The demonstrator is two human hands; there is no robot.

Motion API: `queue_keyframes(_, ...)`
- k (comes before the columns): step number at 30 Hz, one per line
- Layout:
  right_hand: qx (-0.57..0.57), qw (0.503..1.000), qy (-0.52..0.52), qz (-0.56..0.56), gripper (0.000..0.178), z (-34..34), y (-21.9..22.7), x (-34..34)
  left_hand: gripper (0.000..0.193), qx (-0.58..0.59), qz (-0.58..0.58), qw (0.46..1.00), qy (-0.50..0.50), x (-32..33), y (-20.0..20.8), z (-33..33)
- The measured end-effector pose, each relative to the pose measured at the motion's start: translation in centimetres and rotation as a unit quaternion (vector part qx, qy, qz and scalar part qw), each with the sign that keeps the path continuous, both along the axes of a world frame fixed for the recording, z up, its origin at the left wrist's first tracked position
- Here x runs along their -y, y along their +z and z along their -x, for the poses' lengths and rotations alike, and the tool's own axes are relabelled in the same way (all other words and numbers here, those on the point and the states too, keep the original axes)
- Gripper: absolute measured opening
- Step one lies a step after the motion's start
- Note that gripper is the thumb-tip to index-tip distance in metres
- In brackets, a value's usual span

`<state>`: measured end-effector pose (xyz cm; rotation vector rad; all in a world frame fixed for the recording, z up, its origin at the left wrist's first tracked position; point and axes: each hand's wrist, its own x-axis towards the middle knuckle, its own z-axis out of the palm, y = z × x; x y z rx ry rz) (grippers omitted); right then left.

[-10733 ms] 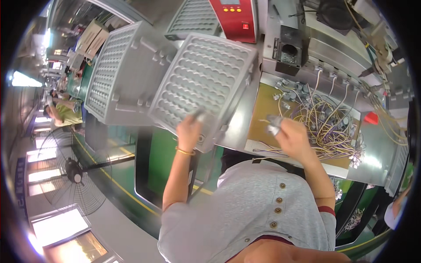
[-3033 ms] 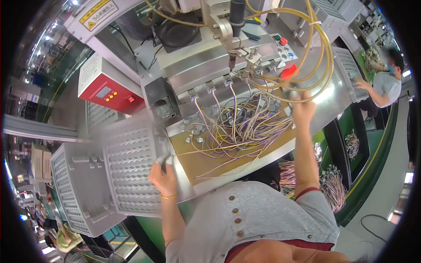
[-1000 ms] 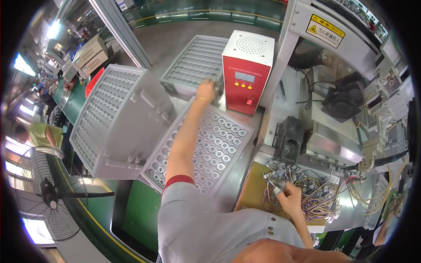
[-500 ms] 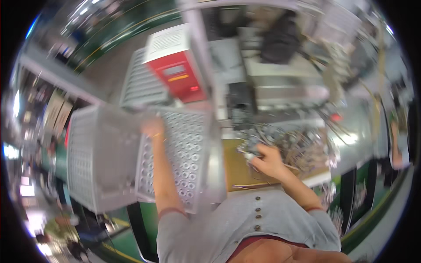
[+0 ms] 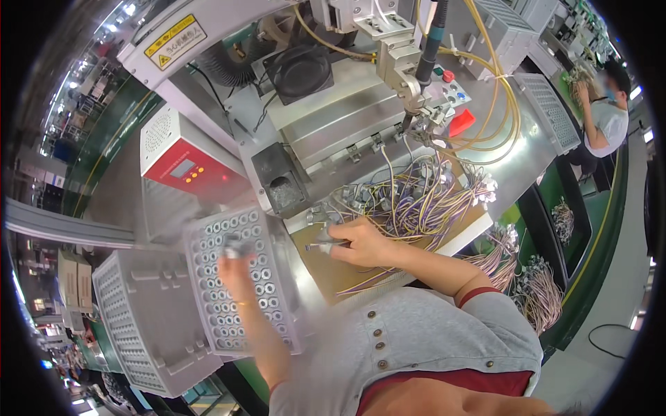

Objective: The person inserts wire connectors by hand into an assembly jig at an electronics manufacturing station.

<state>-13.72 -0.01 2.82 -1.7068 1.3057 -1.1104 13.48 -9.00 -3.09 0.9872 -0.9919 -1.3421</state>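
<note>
My left hand is over a white plastic tray filled with rows of small ring-shaped metal parts. Its fingers are closed on a small silvery round part, smeared by motion. To the right, my right hand hovers low over a tan work mat. Its thumb and forefinger pinch a thin grey metal piece, too small to tell its kind. Beyond that hand lies a heap of purple, yellow and white wire harnesses with connector ends.
A red-and-white control box stands behind the tray. A second tray is tilted at its left. Across the back is a metal machine with a soldering-type head and a black cup. Another person works far right.
The view has turned and sharpened. My left hand has come from the tray's far left corner to over its middle. My right hand is farther from the wire heap, pinching the thin piece.
</note>
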Motion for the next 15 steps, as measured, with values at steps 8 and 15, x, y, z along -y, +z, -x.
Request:
queue_keyframes(8, 0.025, 0.996, -0.012, 0.080, 0.009, -1.1, 1.6, -0.4, 0.023, 0.022, -0.070, 0.988, -0.132, -8.9, 3.5, 8.6)
queue_keyframes(15, 0.107, 0.994, -0.013, -0.028, 0.008, -0.8, 2.0, -0.9, 0.039, -0.046, -0.058, 0.984, -0.159, -9.4, 5.3, 9.8)
